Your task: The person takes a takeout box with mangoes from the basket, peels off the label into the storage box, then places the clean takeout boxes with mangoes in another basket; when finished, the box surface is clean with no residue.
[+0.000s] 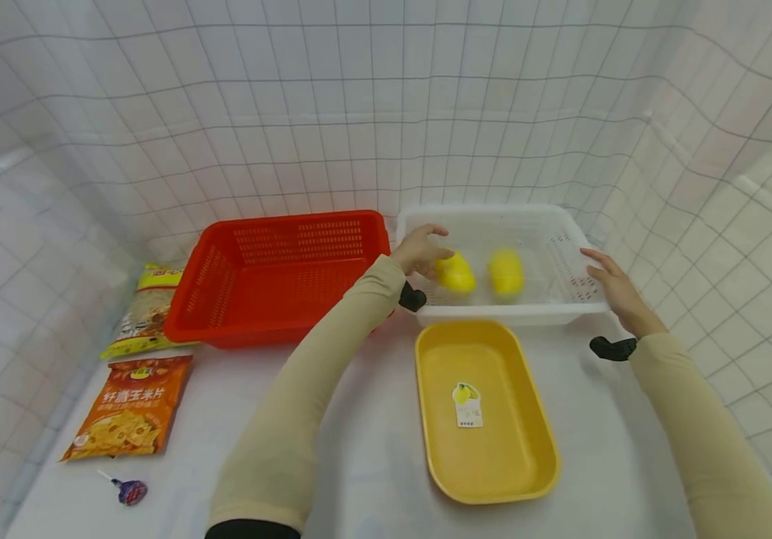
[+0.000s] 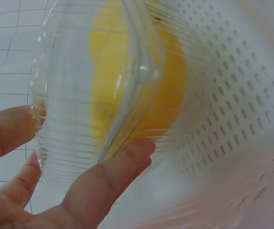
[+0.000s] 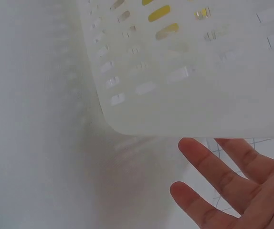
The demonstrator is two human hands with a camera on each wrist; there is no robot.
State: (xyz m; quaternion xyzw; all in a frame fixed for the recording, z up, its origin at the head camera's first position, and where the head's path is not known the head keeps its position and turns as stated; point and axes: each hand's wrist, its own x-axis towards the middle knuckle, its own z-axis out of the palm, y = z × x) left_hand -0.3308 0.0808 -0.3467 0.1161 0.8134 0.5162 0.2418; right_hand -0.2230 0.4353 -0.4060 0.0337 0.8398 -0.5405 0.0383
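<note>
In the head view, two yellow fruits, one near my left hand [image 1: 419, 251] and another yellow fruit [image 1: 506, 274] to its right, lie within the white basket [image 1: 514, 313]. A clear ribbed plastic box [image 2: 63, 90] encloses yellow fruit [image 2: 173, 90] in the left wrist view. My left thumb and fingers hold this box from two sides at its end, inside the basket. My right hand [image 1: 618, 293] is just outside the basket's right end, fingers spread and holding nothing. The right wrist view has its fingertips by the basket's lower edge; whether they touch it I cannot tell.
A red basket [image 1: 224, 335] stands left of the white one. Nearer me lies a yellow tray [image 1: 487, 464] with a lemon sticker. At far left are a yellow snack bag [image 1: 146, 311], an orange chip bag [image 1: 131, 404] and a lollipop [image 1: 131, 492]. Gridded cloth surrounds the table.
</note>
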